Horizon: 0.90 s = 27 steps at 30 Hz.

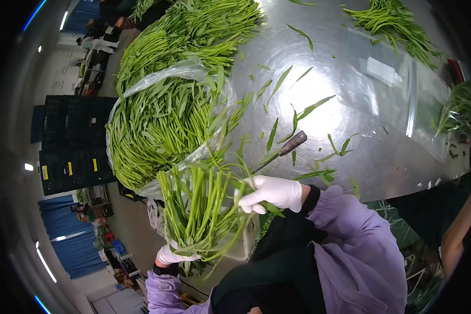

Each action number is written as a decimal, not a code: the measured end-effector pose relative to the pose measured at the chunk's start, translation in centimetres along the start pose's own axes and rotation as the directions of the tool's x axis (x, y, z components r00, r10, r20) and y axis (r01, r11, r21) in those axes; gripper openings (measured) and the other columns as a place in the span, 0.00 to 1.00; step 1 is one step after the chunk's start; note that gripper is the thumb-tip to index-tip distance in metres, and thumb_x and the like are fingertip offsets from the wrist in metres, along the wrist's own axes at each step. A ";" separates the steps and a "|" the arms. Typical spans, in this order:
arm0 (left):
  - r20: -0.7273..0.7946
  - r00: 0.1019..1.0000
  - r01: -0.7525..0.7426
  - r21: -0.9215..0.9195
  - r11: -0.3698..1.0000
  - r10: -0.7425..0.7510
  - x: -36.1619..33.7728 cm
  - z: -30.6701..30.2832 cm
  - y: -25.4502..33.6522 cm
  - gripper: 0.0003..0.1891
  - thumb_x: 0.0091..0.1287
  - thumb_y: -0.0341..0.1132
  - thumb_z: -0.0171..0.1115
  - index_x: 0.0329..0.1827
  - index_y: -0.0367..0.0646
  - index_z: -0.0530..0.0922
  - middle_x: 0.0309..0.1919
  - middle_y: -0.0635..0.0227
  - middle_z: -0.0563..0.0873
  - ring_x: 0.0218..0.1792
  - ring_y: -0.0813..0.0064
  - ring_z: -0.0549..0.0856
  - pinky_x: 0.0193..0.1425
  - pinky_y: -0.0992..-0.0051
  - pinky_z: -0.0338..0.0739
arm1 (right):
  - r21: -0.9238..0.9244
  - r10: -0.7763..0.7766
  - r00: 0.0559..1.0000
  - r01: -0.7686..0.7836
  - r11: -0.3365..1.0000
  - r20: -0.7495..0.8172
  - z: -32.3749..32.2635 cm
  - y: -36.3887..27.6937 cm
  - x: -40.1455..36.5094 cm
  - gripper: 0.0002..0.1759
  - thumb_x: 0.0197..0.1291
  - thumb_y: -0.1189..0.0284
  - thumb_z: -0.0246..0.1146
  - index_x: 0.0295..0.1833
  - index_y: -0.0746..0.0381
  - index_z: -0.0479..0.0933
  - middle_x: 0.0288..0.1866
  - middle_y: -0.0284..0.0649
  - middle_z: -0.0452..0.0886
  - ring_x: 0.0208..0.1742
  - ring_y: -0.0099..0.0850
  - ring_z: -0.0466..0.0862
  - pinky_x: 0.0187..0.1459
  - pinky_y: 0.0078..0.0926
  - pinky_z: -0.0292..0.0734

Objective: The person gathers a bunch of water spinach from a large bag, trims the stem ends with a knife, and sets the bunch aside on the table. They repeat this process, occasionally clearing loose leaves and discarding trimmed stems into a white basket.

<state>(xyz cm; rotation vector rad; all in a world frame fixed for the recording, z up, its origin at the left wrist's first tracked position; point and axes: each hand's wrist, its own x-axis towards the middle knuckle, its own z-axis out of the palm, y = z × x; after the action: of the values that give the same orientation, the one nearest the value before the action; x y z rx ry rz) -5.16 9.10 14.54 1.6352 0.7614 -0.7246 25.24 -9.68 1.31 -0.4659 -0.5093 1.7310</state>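
My left hand [177, 255], in a white glove, is closed around a loose bunch of water spinach [201, 204], its fingers partly hidden by the leaves. My right hand [273, 193], also gloved, pinches a few leafy strands at the bunch's right side. Just beyond the right hand lies a knife [293, 144] with a dark handle, its narrow blade pointing toward the bunch. Behind the bunch, a big heap of water spinach [162, 120] rests in a clear plastic bag [180, 69] on the metal table [319, 172].
Loose leaves [316, 107] are scattered across the table. More greens [392, 23] lie at the far right, near a clear plastic sheet [424, 104] and a white plastic piece [381, 70]. Dark crates [76, 141] are stacked at left. Another person's arm [458, 235] shows at right.
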 end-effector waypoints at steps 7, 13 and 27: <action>0.012 1.000 -0.024 0.203 0.979 0.022 -0.4 0.1 1.2 0.28 0.55 0.31 0.72 0.60 0.40 0.74 0.54 0.67 0.81 0.53 0.74 0.79 0.60 0.74 0.71 | -0.214 -0.287 0.886 0.220 0.952 -0.364 -2.1 -3.8 -2.8 0.09 0.63 0.70 0.60 0.46 0.63 0.77 0.28 0.29 0.73 0.25 0.17 0.71 0.29 0.16 0.69; 0.031 0.991 -0.130 0.293 0.947 0.126 0.5 0.8 3.2 0.26 0.55 0.30 0.71 0.58 0.41 0.75 0.52 0.67 0.83 0.50 0.73 0.81 0.56 0.74 0.74 | -0.960 -0.582 0.798 0.013 0.281 -0.159 1.5 -0.8 2.9 0.26 0.43 0.56 0.72 0.44 0.63 0.78 0.36 0.45 0.81 0.34 0.44 0.82 0.38 0.38 0.76; 0.024 0.990 -0.140 0.294 0.946 0.139 0.0 0.6 0.6 0.27 0.55 0.30 0.72 0.59 0.42 0.75 0.53 0.66 0.82 0.51 0.73 0.80 0.57 0.73 0.74 | -0.990 -0.404 0.915 0.037 0.136 -0.021 0.7 -0.7 1.8 0.18 0.52 0.55 0.67 0.40 0.58 0.80 0.30 0.41 0.83 0.33 0.42 0.83 0.36 0.34 0.77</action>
<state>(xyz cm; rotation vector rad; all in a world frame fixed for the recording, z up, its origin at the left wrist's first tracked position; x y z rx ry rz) -4.66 8.44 14.80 1.9359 0.5461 -0.7656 25.03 -7.79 2.25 -1.4910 -1.4410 0.7241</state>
